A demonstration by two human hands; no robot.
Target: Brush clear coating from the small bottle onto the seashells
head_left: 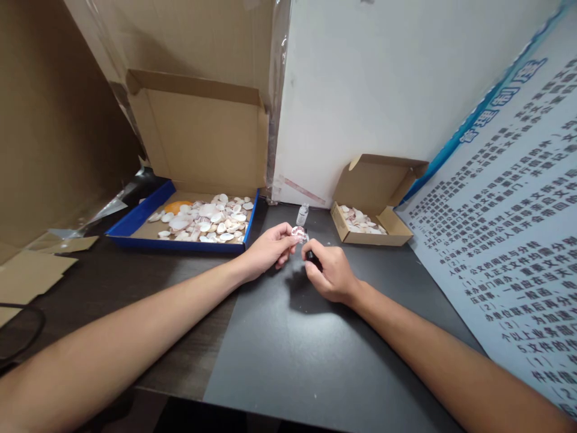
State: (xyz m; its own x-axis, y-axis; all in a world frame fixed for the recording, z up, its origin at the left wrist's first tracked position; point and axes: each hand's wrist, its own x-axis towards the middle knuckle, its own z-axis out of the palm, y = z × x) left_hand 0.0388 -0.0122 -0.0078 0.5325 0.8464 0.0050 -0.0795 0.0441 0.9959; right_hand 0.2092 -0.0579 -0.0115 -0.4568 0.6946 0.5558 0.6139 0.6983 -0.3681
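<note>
The head view showed a dark wood-grain desk, its right part covered by a smooth grey mat that caught a patch of light towards the front edge. Brown cardboard and a white board stood along the far edge; cut cardboard pieces and a black cable lay by the left edge.

A poster leaned along the right edge, headed 管理制度 in large outlined characters, with numbered lines beneath, one reading 公文的阅批与分转. Any marking on the small clear bottle, standing near the far edge, was too small to read.

At the desk's far left corner a blue-rimmed box lay open, holding pale shells and an orange piece; a small carton of shells stood open near the far right corner.

Between them, above the mat, the left hand pinched a patterned shell, thumb against fingers. The right hand curled closed around a black handle, just beside that shell; whether its tip touched could not be told.
</note>
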